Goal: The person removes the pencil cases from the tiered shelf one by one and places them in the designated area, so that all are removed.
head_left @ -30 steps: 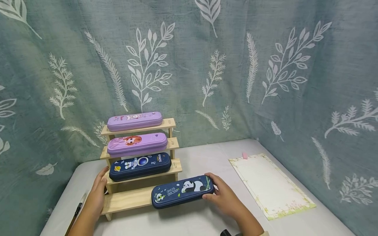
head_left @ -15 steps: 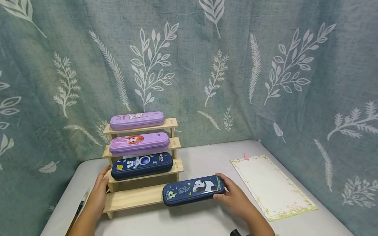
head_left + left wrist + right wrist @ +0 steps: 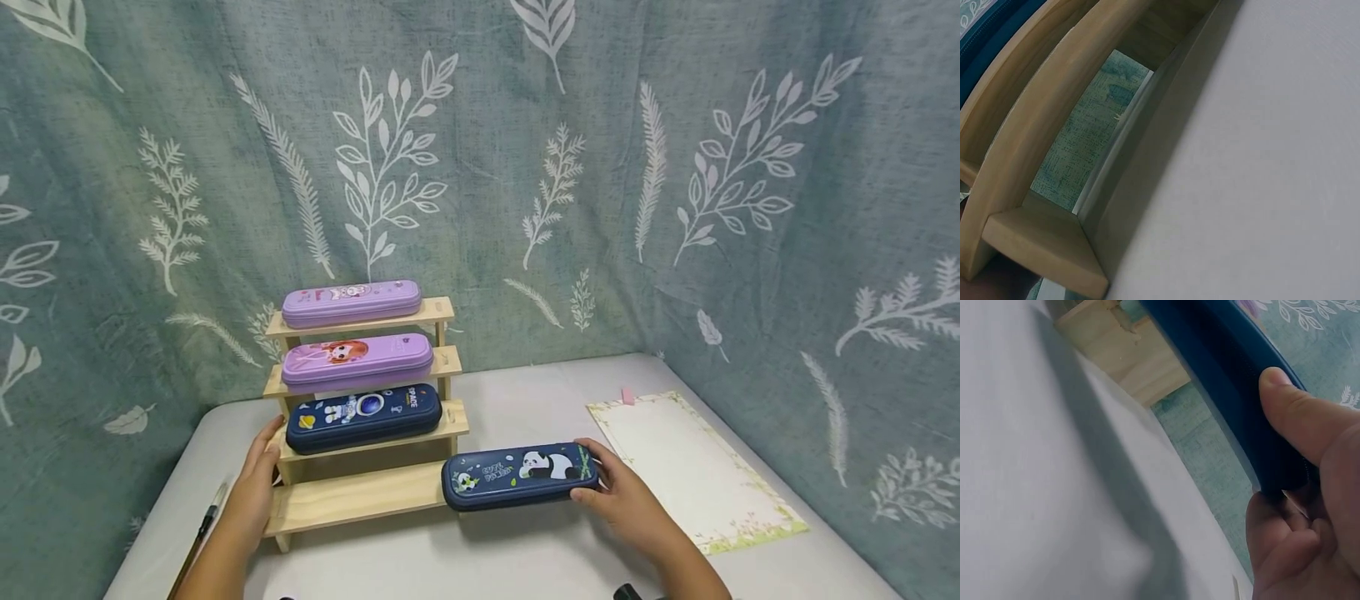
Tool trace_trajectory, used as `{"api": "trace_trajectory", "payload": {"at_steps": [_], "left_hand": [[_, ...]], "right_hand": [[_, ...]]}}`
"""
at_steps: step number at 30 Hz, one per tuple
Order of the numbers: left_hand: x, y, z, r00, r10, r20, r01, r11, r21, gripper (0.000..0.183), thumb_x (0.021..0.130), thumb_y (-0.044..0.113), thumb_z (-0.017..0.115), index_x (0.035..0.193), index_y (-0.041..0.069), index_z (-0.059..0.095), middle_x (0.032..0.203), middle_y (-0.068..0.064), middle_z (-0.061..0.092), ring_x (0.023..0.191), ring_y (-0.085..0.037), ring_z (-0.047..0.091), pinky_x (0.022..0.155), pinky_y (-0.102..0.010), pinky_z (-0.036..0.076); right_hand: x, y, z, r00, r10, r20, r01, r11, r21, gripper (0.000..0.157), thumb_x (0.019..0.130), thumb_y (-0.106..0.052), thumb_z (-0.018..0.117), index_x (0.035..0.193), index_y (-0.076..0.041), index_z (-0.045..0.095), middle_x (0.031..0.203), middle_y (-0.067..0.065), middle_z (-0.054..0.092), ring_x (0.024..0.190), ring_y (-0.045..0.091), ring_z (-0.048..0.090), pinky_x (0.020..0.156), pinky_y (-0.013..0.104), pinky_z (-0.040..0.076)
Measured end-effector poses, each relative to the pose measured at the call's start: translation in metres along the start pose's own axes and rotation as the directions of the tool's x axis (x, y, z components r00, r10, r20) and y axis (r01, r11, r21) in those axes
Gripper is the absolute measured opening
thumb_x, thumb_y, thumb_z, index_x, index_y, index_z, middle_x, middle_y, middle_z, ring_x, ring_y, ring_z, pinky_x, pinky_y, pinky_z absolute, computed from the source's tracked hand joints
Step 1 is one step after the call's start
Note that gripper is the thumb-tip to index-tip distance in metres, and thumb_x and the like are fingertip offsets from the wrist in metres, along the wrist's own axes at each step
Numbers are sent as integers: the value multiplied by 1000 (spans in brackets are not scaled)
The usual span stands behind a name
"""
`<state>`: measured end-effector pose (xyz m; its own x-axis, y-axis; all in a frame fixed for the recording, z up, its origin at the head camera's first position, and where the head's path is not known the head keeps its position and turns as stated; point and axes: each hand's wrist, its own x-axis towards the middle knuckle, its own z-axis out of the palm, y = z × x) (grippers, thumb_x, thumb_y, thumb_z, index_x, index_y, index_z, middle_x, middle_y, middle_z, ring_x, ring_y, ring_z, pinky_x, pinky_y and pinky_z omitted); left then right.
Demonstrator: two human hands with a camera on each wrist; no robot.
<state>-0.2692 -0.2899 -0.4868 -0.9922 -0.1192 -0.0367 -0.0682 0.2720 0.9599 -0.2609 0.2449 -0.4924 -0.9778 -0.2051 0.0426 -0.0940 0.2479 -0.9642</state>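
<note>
My right hand [image 3: 624,504] grips the right end of a dark blue pencil case [image 3: 487,493] with a panda print. In the right wrist view, the thumb [image 3: 1294,409] presses its side and the other fingers lie at its end. The case's left end is at the right end of the lowest step of a wooden stepped display stand [image 3: 352,500]; whether it touches is unclear. My left hand [image 3: 251,492] rests against the stand's left side, fingers fairly straight and partly hidden. In the left wrist view, the stand's wooden leg [image 3: 1047,247] covers most of that hand.
On the upper steps sit a blue space pencil case [image 3: 367,421], a purple one with a girl [image 3: 375,362] and a lilac one [image 3: 352,304]. A brush [image 3: 201,533] lies left. At right are a bordered paper sheet [image 3: 690,467] and a pink eraser-like block [image 3: 627,396].
My right hand has drawn the panda pencil case to the right, so more of the lowest step shows. The left hand has stayed at the stand's side; the whole view has shifted slightly.
</note>
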Motion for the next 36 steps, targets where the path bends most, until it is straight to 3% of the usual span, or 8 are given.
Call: {"api": "trace_trajectory", "payload": {"at_steps": [5,11,24,30,33,36], "left_hand": [[0,2,0,1000,-13,-3,13,1000,0,56,115,38,10,170,34,0,177,-2,-7,162,-36,-13,126,-69,-3],[-1,2,1,1000,-24,3,24,1000,-1,56,115,39,10,170,35,-1,177,-2,-9,162,-36,-14,126,-70,-4],[-3,4,-3,1000,-26,-11,27,999,24,56,114,42,10,169,38,2,177,-3,-6,162,-38,-11,126,-71,-2],[-4,2,-3,999,-29,-13,30,999,18,55,115,39,10,170,37,2,177,-2,-6,162,-36,-10,127,-68,-2],[-4,2,-3,999,-37,-11,37,999,22,55,115,40,10,169,38,2,177,-1,-6,162,-37,-11,126,-69,-2],[-2,4,-3,999,-41,-13,41,999,31,55,114,42,11,169,40,3,177,-1,-6,162,-37,-10,126,-70,-2]], "right_hand": [[-2,4,-6,1000,8,-17,-9,1000,-19,84,89,-10,82,160,-8,37,164,24,38,153,39,36,104,19,51],[0,5,-15,999,35,-32,-36,999,-38,82,91,-11,81,160,-10,37,166,24,34,154,39,34,105,23,52],[12,15,-30,1000,-8,-30,5,993,-121,76,97,-11,75,160,-5,34,165,28,33,153,41,34,103,14,45],[21,20,-33,997,65,-48,-70,989,-129,79,98,-15,75,162,-7,31,170,26,22,157,41,24,118,32,38],[27,23,-33,994,95,-57,-101,986,-131,80,97,-16,76,163,-8,31,172,26,18,158,43,22,119,42,35],[34,26,-34,993,98,-69,-108,981,-160,79,97,-16,76,163,-9,32,171,27,19,157,43,25,119,44,35]]}}
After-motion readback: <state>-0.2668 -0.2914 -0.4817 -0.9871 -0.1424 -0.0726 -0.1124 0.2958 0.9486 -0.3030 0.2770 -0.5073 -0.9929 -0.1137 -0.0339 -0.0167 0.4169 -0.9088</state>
